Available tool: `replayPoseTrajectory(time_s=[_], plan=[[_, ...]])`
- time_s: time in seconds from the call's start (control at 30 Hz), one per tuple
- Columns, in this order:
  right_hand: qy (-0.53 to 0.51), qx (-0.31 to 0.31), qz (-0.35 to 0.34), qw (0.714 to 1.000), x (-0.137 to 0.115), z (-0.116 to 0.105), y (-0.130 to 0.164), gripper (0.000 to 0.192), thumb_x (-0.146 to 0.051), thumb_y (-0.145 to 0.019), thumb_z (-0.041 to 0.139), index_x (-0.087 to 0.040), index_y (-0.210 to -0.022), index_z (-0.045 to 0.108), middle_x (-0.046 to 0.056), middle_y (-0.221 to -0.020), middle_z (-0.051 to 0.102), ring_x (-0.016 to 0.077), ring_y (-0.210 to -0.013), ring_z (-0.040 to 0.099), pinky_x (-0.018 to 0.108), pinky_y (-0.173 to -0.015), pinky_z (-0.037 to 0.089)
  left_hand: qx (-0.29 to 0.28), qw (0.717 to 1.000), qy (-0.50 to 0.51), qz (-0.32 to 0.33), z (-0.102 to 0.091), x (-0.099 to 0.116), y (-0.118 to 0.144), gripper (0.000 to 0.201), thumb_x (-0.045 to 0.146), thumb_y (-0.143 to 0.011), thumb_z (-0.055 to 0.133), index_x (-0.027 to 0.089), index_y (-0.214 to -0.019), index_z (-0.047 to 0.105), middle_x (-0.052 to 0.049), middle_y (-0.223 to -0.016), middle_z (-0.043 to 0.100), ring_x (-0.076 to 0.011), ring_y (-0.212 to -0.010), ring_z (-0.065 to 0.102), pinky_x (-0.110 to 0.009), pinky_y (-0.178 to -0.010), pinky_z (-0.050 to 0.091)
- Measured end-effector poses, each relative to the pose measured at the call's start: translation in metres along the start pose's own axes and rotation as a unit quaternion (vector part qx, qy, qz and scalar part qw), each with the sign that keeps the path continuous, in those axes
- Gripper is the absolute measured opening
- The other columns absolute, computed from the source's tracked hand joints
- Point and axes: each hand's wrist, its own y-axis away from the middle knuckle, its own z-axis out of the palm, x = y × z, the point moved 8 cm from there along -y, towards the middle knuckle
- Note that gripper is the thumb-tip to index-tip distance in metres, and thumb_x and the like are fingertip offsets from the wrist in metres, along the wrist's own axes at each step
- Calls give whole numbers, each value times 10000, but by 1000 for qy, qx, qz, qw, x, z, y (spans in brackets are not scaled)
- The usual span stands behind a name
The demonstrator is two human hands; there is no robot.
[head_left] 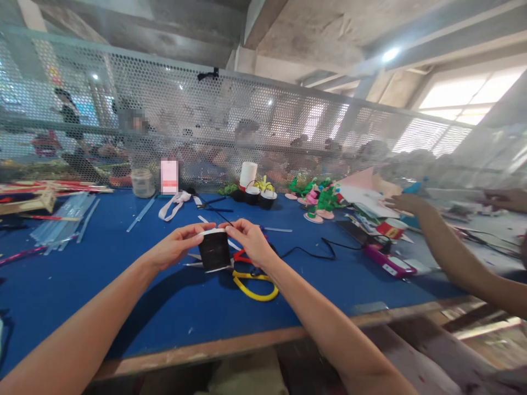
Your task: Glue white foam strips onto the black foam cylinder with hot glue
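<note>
A spool of black thread (214, 250) stands upright between two bare hands above a blue worktop (123, 285), its long axis running top to bottom, its pale upper rim facing the ceiling and tipped slightly toward the wearer. The left hand (178, 246) pinches the spool's upper edge from one side, fingers curled in on the rim; the right hand (249, 240) closes on the opposite side, fingertips meeting the rim near the left hand's. A thin black strand (209, 206) leads away from the top of the spool toward the far side of the worktop.

Just beyond and under the right hand lie yellow-handled scissors (253, 285), with a red handle (241, 255) beside them. A black cord (313, 251) snakes off to the right. Further back stand a white cup (248, 174), two small black pots (259, 196) with wire handles, and a cluster of green and pink craft figures (319, 200). Clear sticks (66, 219) lie fanned out at the left, near a white ribbon (173, 206) and a clouded jar (142, 182).

At the right, another person's arm (453, 258) reaches in over a heap of coloured paper (370, 203). A perforated metal screen (288, 126) runs the length of the worktop's far edge; other workers sit behind it, blurred. Bare concrete beams (288, 33) span overhead, and daylight floods a window (469, 96) at upper right.
</note>
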Motion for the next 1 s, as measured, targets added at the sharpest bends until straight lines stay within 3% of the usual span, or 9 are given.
replayPoseTrajectory(time_s=[0.13, 0.33, 0.5, 0.63, 0.77, 0.9, 1.0], plan=[[17, 0, 15, 1000, 7, 0, -1, 266, -421, -629, 624, -185, -655, 504, -7, -671, 583, 133, -662, 534, 301, -712, 424, -9, 1000, 19, -7, -4, -5, -1, 212, 354, -650, 671, 169, -629, 570, -40, -1206, 547, -248, -1127, 450, -399, -980, 248], [37, -36, -2, 999, 6, 4, -2, 281, -429, -628, 615, -189, -643, 468, -22, -684, 545, 111, -639, 483, 278, -683, 406, -12, 999, 29, -18, -9, -12, -3, 212, 359, -643, 675, 173, -643, 573, -39, -1181, 556, -244, -1104, 462, -395, -961, 272], [122, -43, -51, 990, 1, 3, -2, 229, -386, -671, 573, -187, -636, 467, -22, -671, 516, 109, -630, 460, 259, -642, 396, 7, 998, -51, -40, -18, -16, -5, 274, 421, -608, 683, 170, -678, 598, -60, -1175, 554, -254, -1086, 466, -404, -976, 256], [166, -37, -82, 982, -2, 4, -1, 194, -351, -714, 529, -188, -635, 460, -16, -664, 507, 113, -625, 464, 253, -624, 397, 21, 993, -107, -40, -21, -12, -4, 342, 451, -615, 659, 195, -837, 615, -66, -1107, 592, -253, -1070, 483, -413, -971, 271], [188, -30, -91, 977, -6, 8, 1, 179, -337, -721, 515, -194, -635, 452, -20, -649, 507, 111, -597, 466, 247, -601, 400, 57, 981, -186, 12, -19, 0, -5, 316, 413, -629, 646, 196, -855, 603, -78, -1093, 592, -259, -1099, 470, -417, -974, 279], [208, -27, -107, 972, -13, 15, 5, 154, -315, -727, 505, -196, -642, 458, -23, -640, 503, 112, -599, 467, 245, -612, 401, 95, 942, -304, 108, -6, 17, -1, 186, 352, -652, 621, 186, -727, 583, -95, -1092, 581, -249, -1105, 463, -403, -980, 287], [233, -29, -122, 964, -19, 20, 9, 132, -292, -737, 498, -197, -653, 458, -20, -640, 497, 112, -584, 456, 247, -600, 391, 90, 920, -353, 144, 6, 24, 2, 178, 348, -668, 599, 174, -704, 588, -117, -1079, 577, -261, -1100, 462, -403, -956, 321]])
